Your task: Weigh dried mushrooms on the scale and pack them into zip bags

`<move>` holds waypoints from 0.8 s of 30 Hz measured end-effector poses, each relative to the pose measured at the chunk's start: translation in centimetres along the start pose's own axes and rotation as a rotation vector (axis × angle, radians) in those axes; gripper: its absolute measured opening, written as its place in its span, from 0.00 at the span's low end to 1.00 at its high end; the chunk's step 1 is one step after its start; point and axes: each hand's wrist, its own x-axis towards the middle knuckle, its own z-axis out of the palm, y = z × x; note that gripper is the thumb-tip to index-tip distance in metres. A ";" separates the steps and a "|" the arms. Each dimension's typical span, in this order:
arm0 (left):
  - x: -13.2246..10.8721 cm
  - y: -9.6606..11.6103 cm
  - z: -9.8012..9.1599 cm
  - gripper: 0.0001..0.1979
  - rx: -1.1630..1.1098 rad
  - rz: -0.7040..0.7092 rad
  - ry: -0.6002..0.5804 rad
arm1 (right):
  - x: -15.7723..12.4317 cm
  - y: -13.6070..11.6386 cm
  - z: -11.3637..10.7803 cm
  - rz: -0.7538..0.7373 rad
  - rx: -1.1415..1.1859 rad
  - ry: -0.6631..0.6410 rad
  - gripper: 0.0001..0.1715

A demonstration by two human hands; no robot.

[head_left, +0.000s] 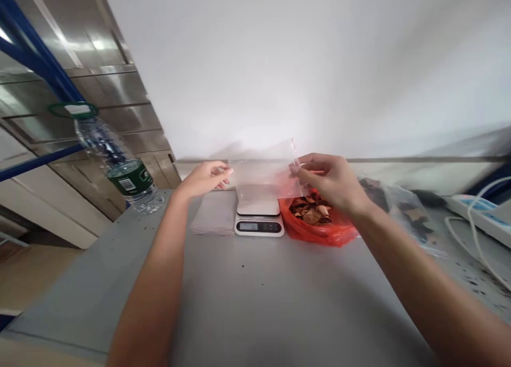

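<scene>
A clear plastic bag (pixel 265 175) is held up, spread between my two hands above a small white kitchen scale (pixel 258 224). My right hand (pixel 329 178) pinches its right edge between thumb and fingers. At the left edge, my left hand (pixel 205 178) is closed with thumb and forefinger against the plastic. A stack of flat clear bags (pixel 213 213) lies left of the scale. On the scale's right sits an open red plastic bag (pixel 335 231) full of dried brown slices (pixel 313 210), partly below my right hand. The scale's display is unreadable.
A large clear bottle (pixel 130 170) with a green label stands at the table's left edge. Farther right are a clear bag of dark pieces (pixel 415 218), a white power strip (pixel 483 213) and its cable (pixel 475 236). A white wall (pixel 319 64) rises behind the grey table (pixel 271 303).
</scene>
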 end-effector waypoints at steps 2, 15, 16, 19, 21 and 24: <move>-0.4 -1.6 -2.0 0.12 0.053 -0.075 0.034 | -0.2 -0.4 2.2 -0.070 -0.081 0.035 0.21; -2.8 -8.8 -4.7 0.18 -0.041 -0.352 -0.107 | -0.9 -0.6 16.9 -0.563 -1.085 -0.546 0.21; -2.6 -9.1 -4.6 0.18 -0.023 -0.346 -0.128 | -1.2 -0.3 17.2 -0.539 -1.092 -0.598 0.20; -1.8 -9.6 -4.1 0.26 0.086 -0.303 -0.159 | -1.7 0.8 17.4 -0.491 -1.054 -0.698 0.18; -1.1 -9.7 -3.8 0.34 0.179 -0.234 -0.127 | -1.7 1.5 17.2 -0.479 -1.019 -0.729 0.17; -0.1 -9.3 -2.8 0.36 0.284 -0.103 -0.071 | -1.7 2.1 16.9 -0.471 -0.976 -0.735 0.17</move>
